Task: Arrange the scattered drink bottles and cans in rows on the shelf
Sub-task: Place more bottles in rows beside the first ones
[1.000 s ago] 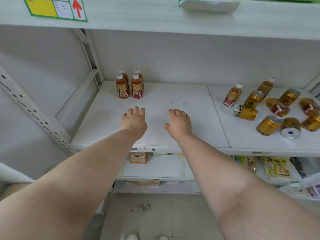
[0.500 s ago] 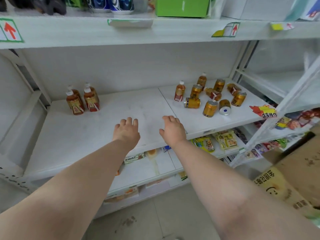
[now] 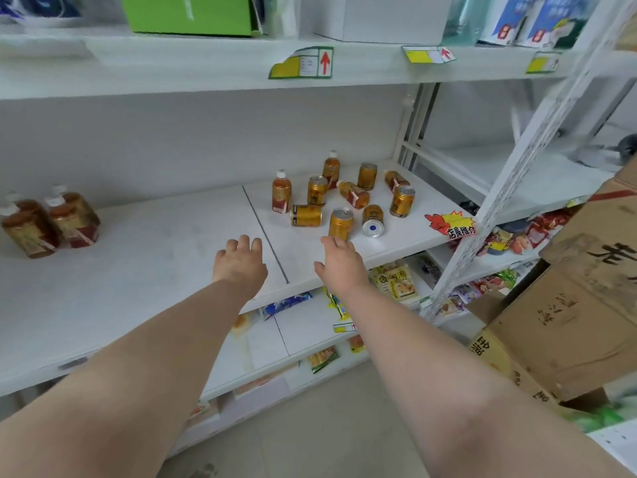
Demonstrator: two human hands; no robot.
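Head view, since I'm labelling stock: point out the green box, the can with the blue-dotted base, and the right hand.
green box (image 3: 189,14), head view, middle of its front face.
can with the blue-dotted base (image 3: 372,219), head view, gold side above the base.
right hand (image 3: 339,263), head view, back of the hand.

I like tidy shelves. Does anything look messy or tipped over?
Yes. On the right of the shelf drinks are jumbled: a sideways can and a tipped can showing its base have fallen; a flat bottle lies among them.
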